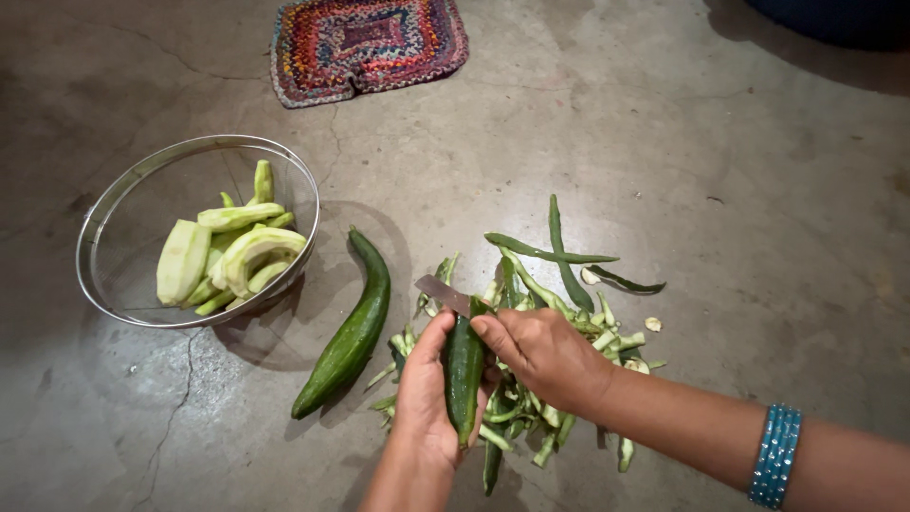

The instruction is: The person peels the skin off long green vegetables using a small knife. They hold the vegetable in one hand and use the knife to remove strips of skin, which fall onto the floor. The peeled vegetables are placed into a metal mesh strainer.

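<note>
Your left hand point(427, 393) is wrapped around a dark green gourd point(464, 374) in the lower middle of the frame, fingers closed on it from the left, with the fruit standing nearly upright in your grip. Your right hand point(545, 356) is closed on a knife point(442, 294), whose flat blade sticks out toward the upper left, just above the gourd's top end and close to your left thumb point(438, 332). That closeness is the main hazard: if the blade skids on the waxy skin instead of biting, it would likely run toward the thumb or the palm behind the fruit. Your own fingers hide the handle, so I cannot tell how firmly you have it; a loose hold would make a slip more likely. Under your hands, the heap of green peelings point(559, 303) spreads across the floor point(720, 171) from centre to right; the strips look slick, and one under the gourd or your wrist could shift it mid-stroke. A second whole gourd point(349, 332) lies just left of your left hand, apart from it, and a nudge from your elbow could roll it. The wire strainer bowl point(123, 204) at the left holds pale peeled pieces point(227, 256) and sits tilted on the cracked floor; a piece dropped hard on its near rim might tip it. The woven mat point(365, 43) at the top centre is well clear.
</note>
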